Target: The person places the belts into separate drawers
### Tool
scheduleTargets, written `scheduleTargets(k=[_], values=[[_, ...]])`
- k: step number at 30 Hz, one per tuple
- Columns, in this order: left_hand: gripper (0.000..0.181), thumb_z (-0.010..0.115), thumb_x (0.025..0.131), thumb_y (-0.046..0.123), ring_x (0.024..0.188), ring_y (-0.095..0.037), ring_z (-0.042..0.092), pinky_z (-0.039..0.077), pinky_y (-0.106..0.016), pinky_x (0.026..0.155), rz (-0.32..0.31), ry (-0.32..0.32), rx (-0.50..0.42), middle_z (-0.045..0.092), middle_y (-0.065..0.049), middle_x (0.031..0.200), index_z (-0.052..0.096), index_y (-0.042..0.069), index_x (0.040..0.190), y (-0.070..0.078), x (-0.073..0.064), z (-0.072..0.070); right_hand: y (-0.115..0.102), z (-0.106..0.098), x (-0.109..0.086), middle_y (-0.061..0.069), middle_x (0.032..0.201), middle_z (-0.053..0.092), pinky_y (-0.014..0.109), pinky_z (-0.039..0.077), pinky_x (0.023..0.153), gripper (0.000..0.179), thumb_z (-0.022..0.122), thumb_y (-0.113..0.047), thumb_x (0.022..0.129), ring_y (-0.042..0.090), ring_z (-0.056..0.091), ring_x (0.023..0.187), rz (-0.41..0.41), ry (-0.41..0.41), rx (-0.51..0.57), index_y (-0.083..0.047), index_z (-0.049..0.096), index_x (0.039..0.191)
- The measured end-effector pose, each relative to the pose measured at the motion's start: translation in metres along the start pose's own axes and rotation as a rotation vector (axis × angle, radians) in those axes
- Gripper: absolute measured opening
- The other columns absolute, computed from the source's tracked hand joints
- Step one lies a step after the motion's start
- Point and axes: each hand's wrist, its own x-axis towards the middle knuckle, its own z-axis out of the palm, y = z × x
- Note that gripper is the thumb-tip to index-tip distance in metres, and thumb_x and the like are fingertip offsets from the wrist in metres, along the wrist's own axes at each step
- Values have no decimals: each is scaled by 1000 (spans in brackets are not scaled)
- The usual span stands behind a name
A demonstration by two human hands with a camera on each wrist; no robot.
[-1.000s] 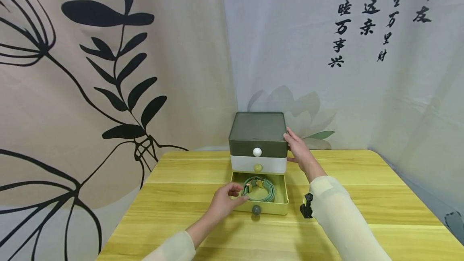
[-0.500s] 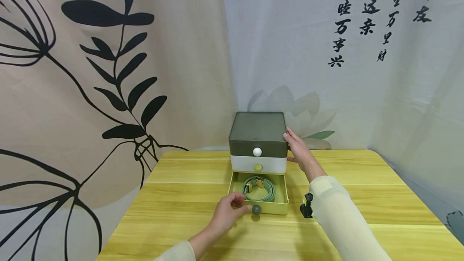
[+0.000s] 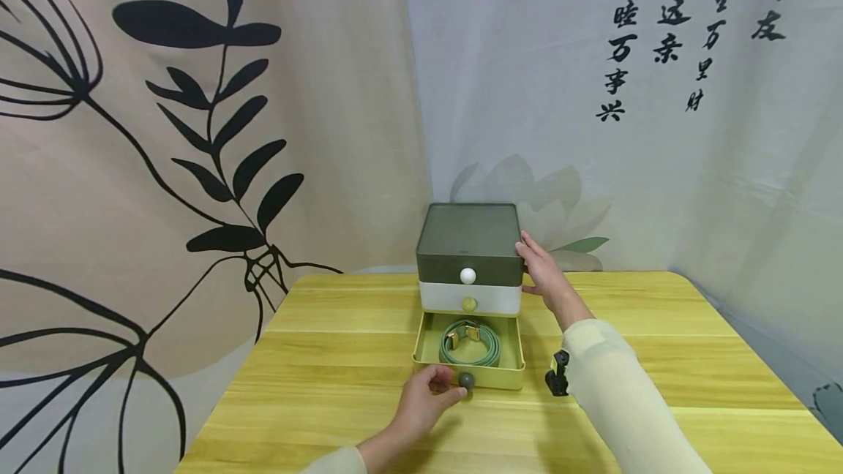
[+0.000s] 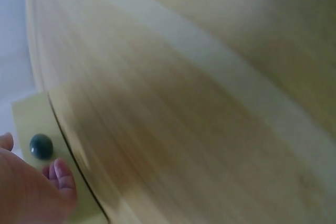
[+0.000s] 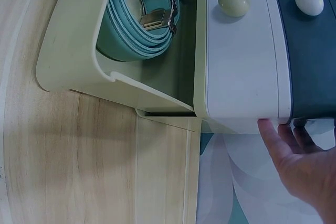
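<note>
A small desktop drawer unit (image 3: 470,229) stands on the table, dark green on top, white in the middle and yellow-green below. Its bottom drawer (image 3: 503,379) is pulled out and holds a coiled green belt (image 5: 123,40) with gold-coloured metal buckle parts. My left hand (image 3: 421,404) is at the drawer's front, thumb and fingers spread on either side of the round dark knob (image 4: 41,146), with a gap showing around it in the left wrist view. My right hand (image 3: 548,280) rests its extended fingertips against the unit's right side, by the white and dark green tiers.
The upper tiers carry a white knob (image 3: 467,276) and a yellow-green knob (image 3: 469,304), both drawers closed. Under everything is a wood-grain table (image 3: 316,357). Behind it hangs a cloth backdrop (image 3: 356,130) printed with plants and characters. A black wrist camera (image 3: 557,374) sits at the right sleeve.
My left hand has moved right and toward me, from the drawer's left edge beside the belt to the dark knob. The right hand, drawer and belt have stayed put.
</note>
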Motion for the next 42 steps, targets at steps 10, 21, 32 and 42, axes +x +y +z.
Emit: scheduleTargets(k=[10, 21, 32, 42], values=[[30, 81, 80, 6, 83, -20, 60, 51, -22, 71, -25, 71, -85, 64, -12, 96, 64, -3, 103, -6, -3, 16, 0, 1, 0, 12, 165, 2, 62, 32, 107, 60, 34, -46, 107, 41, 19, 146, 7, 4, 1, -35, 6, 159], [27, 80, 79, 3, 81, -16, 62, 52, -22, 71, -51, 158, -98, 64, -9, 92, 64, -3, 100, -5, -1, 25, -6, 2, -4, 11, 165, 0, 63, 30, 108, 60, 34, -44, 107, 42, 18, 146, 20, -7, 16, -35, 5, 159], [24, 80, 77, 0, 76, -14, 61, 52, -22, 67, -62, 194, -95, 64, -7, 85, 65, -3, 96, -6, 4, 30, -7, 2, -6, 14, 165, 0, 63, 32, 106, 62, 34, -46, 107, 44, 19, 145, 5, -13, 6, -32, 4, 160], [22, 80, 78, 0, 77, -14, 60, 51, -23, 67, -105, 230, -85, 65, -5, 85, 65, 0, 94, -7, 6, 37, 0, 0, 2, 10, 166, 0, 64, 31, 107, 60, 34, -45, 107, 41, 18, 146, 13, -3, 23, -36, 6, 159]])
